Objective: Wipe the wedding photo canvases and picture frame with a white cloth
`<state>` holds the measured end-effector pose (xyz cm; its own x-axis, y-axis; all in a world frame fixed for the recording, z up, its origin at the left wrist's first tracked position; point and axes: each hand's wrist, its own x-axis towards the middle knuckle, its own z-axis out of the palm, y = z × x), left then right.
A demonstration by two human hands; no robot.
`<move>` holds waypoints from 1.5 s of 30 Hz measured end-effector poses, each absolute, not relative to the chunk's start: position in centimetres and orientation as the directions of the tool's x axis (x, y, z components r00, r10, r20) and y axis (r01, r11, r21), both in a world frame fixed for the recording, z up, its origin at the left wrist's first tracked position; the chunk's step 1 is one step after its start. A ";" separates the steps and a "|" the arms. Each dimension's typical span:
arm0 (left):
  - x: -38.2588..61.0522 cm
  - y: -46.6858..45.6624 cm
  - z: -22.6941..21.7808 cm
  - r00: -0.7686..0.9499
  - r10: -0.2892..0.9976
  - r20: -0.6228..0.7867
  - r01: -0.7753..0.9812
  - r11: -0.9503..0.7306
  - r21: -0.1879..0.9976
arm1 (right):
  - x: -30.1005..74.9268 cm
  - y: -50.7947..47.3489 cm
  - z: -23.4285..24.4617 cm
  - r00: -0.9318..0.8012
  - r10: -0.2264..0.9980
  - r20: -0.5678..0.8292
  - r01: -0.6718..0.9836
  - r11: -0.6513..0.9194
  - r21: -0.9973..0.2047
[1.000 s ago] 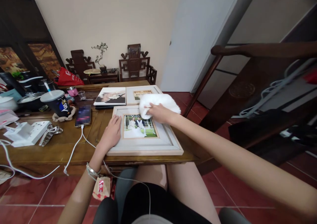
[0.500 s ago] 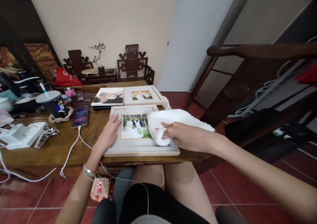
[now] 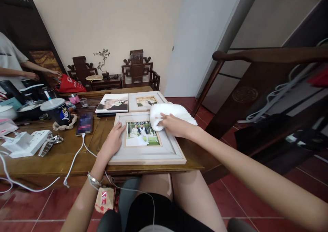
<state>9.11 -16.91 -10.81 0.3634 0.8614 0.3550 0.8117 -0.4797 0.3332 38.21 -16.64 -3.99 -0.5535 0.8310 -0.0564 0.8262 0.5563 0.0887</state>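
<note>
A pale wooden picture frame (image 3: 147, 162) with a photo of two people on a bench lies flat near the table's front edge. My left hand (image 3: 113, 141) rests on its left border, fingers stretched forward along the edge. In my right hand (image 3: 175, 125) is a fluffy white cloth (image 3: 174, 113), bunched over the frame's upper right part and touching the photo's top right corner. Right behind lie a second framed photo (image 3: 133, 98) and a white-edged photo panel (image 3: 109, 100) on a dark item. The cloth covers part of both frames.
Left on the wooden table (image 3: 84, 162) are a phone (image 3: 84, 123) with a white cable, a power strip (image 3: 28, 143) and a lidded dark cup (image 3: 60, 112). A person (image 3: 10, 59) reaches to a red bag (image 3: 71, 84). A wooden chair (image 3: 243, 88) stands right.
My right hand has pushed the cloth away from me, from the frame's right middle to its upper right. My left hand stays put. Another person has come into view at the left.
</note>
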 end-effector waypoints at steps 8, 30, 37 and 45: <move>8.8 -16.7 -11.1 0.397 0.825 0.401 0.770 -0.538 0.344 | 39.1 -26.7 -0.7 -0.608 0.767 -0.206 0.794 0.589 -0.149; 9.4 -17.0 -10.2 0.369 0.851 0.373 0.798 -0.496 0.343 | 27.8 -12.3 -3.9 -0.634 0.774 0.004 0.766 0.627 0.142; 9.5 -16.9 -10.6 0.349 0.852 0.389 0.806 -0.485 0.338 | 36.4 -13.4 -3.3 -0.428 0.902 -0.053 0.886 0.430 0.173; 9.4 -16.8 -10.4 0.357 0.861 0.363 0.812 -0.478 0.335 | 38.1 -22.2 -1.2 -0.523 0.836 -0.169 0.846 0.533 0.020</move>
<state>9.36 -16.82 -10.41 0.3567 0.8608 0.3630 0.8121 -0.4778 0.3349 38.12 -22.20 -1.17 -0.5228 0.8355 -0.1692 0.8457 0.5333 0.0204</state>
